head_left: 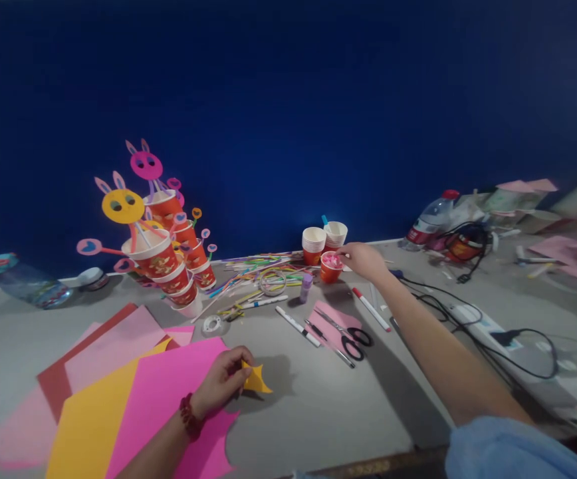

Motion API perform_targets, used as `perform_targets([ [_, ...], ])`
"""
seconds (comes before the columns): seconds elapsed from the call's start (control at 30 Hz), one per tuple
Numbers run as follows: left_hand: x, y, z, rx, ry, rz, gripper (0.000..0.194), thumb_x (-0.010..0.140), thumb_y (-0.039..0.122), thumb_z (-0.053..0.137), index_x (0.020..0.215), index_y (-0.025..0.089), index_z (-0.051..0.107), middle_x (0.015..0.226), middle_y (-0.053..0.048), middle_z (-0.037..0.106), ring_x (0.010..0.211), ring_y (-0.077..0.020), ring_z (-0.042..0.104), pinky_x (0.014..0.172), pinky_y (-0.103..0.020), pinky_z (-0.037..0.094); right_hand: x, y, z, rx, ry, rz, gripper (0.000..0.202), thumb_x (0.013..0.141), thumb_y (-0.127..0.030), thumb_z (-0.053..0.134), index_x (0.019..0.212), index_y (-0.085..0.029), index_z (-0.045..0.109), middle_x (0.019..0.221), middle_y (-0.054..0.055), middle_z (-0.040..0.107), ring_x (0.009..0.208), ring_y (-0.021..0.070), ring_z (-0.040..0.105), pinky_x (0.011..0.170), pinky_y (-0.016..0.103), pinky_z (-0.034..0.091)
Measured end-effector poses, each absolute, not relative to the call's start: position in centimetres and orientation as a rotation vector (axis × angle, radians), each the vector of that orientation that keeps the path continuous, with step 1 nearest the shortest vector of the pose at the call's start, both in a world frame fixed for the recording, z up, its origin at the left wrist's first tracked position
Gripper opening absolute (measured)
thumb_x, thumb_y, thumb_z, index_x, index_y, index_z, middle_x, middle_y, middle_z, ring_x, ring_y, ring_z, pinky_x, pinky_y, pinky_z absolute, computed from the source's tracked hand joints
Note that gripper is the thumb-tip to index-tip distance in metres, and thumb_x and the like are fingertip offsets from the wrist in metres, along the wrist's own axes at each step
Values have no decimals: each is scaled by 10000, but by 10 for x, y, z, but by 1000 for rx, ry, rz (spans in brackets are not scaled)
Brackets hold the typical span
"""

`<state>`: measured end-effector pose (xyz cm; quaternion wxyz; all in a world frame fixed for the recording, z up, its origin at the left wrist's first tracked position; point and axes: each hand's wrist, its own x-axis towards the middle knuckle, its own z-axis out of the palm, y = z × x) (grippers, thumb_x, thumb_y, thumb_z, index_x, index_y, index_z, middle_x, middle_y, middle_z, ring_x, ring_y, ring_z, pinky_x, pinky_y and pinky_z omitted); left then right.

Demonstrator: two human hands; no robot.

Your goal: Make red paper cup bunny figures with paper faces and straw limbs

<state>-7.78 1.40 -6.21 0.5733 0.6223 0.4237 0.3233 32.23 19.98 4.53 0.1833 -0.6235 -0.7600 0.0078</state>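
Note:
My left hand [225,379], a red bead bracelet at its wrist, pinches a yellow paper scrap [256,380] with curved cut edges, just above the grey table. Beneath that wrist lies a sheet of bright pink paper [169,386]. My right hand [365,261] reaches far forward to a red paper cup [331,275] that has small pink paper bits [332,261] in it. Its fingers are closed together at the cup's right rim; whatever is between them is too small to make out. Black-handled scissors [352,338] lie between the two hands on a piece of pink paper.
Stacked cups with paper bunny faces [123,205] stand at the left. Pipe cleaners [248,279], a glue stick [306,288], a tape roll [212,324] and markers [297,326] lie mid-table. A bottle [431,219], cables and a power strip [488,332] occupy the right.

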Motion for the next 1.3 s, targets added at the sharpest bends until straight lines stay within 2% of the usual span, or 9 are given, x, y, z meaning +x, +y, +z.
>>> perform_targets([
  [0.37, -75, 15, -57, 1472, 987, 775, 302, 897, 471, 623, 876, 170, 609, 601, 50, 520, 443, -75, 499, 439, -171, 370, 303, 158, 50, -1774, -1917, 16, 205, 906, -295, 557, 967, -175, 712, 866, 77, 756, 759, 213, 671, 618, 265, 423],
  [0.47, -77, 16, -56, 1450, 1021, 827, 299, 895, 469, 625, 872, 171, 612, 604, 50, 528, 439, -73, 503, 437, -168, 372, 274, 105, 29, -1569, -2072, 192, 266, 962, -356, 522, 847, -189, 695, 779, 53, 736, 690, 190, 652, 626, 271, 452],
  [0.53, -78, 17, -57, 1401, 1067, 875, 296, 888, 469, 629, 859, 176, 601, 578, 56, 522, 428, -75, 496, 423, -163, 363, 253, 68, 10, -1311, -2303, 385, 284, 981, -338, 504, 840, -198, 706, 837, 59, 750, 796, 208, 675, 735, 306, 498],
  [0.6, -78, 18, -58, 1353, 1109, 910, 289, 885, 465, 629, 855, 180, 592, 536, 66, 509, 415, -79, 484, 411, -160, 360, 235, 38, -9, -1137, -2427, 449, 241, 981, -276, 496, 983, -198, 723, 965, 74, 762, 951, 233, 674, 867, 352, 511],
  [0.7, -76, 17, -58, 1335, 1127, 933, 274, 886, 448, 628, 855, 179, 594, 517, 67, 509, 417, -82, 481, 413, -160, 376, 217, 10, -32, -1189, -2506, 415, 259, 978, -213, 500, 1139, -182, 701, 1126, 100, 754, 1076, 249, 658, 970, 392, 504],
  [0.83, -75, 16, -56, 1336, 1108, 968, 252, 882, 420, 641, 840, 174, 604, 559, 54, 537, 424, -75, 494, 412, -158, 365, 205, -9, -53, -1392, -2541, 239, 565, 943, -432, 617, 1411, -119, 562, 1465, 193, 568, 1326, 342, 537, 1109, 502, 422],
  [0.97, -78, 17, -58, 1309, 1108, 1023, 242, 876, 413, 650, 848, 176, 610, 594, 50, 542, 418, -82, 501, 389, -171, 365, 193, -15, -67, -1402, -2623, 219, 972, 850, -658, 642, 1524, -4, 392, 1601, 275, 321, 1473, 410, 338, 1176, 537, 337],
  [1.13, -85, 22, -57, 1289, 1116, 1121, 204, 868, 386, 662, 861, 186, 621, 700, 35, 570, 483, -76, 515, 446, -183, 402, 170, 7, -71, -1450, -2603, 346, 1136, 790, -784, 605, 1564, -6, 309, 1633, 286, 208, 1518, 428, 215, 1217, 554, 241],
  [1.3, -95, 28, -54, 1258, 1131, 1218, 191, 845, 380, 682, 850, 195, 632, 705, 29, 585, 489, -89, 526, 453, -201, 417, 162, 37, -64, -1304, -2652, 428, 1132, 775, -844, 552, 1596, -114, 277, 1660, 251, 141, 1536, 412, 160, 1234, 554, 172],
])
